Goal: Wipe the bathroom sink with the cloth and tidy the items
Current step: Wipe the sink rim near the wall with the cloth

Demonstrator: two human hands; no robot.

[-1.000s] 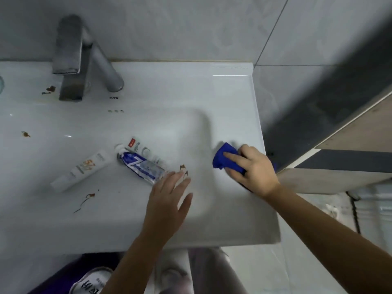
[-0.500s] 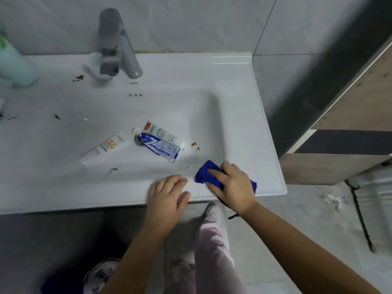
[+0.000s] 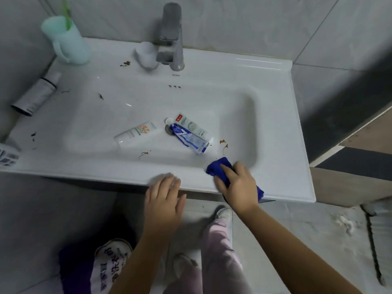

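White sink [image 3: 275,128] set in a tiled corner, faucet [image 3: 171,35] at the back.

Containers:
- Mint green cup [image 3: 67,43] stands upright on the back left corner of the sink top. A green toothbrush [image 3: 66,11] sticks up out of it.
- Small white cup [image 3: 146,54] stands just left of the faucet base. Can't tell its contents.

The basin holds three tubes lying flat:
- White tube with orange print [image 3: 135,134] sits left of the drain [image 3: 168,128].
- Blue tube [image 3: 188,139] runs from the drain toward the front right.
- White-green tube [image 3: 195,127] lies just behind the blue one, touching it along its side.

Brown stains [image 3: 223,145] mark the basin floor right of the blue tube, with more specks on the left rim and near the faucet. A grey tube [image 3: 36,94] lies on its side on the far left of the sink top. A printed item [image 3: 8,153] is cut off by the left edge of the frame.

Hands:
- Right hand [image 3: 237,185] is palm down on the blue cloth [image 3: 218,166] at the front right of the basin. Its fingers bend over the bunched cloth and grip it. Cloth pokes out ahead of the fingertips and again by the wrist, over the front rim.
- Left hand [image 3: 163,198] is palm down with straight, slightly spread fingers and holds nothing. Its fingertips are at the front edge of the sink. It is motion-blurred, so can't tell if it touches.

Both forearms reach in from below.
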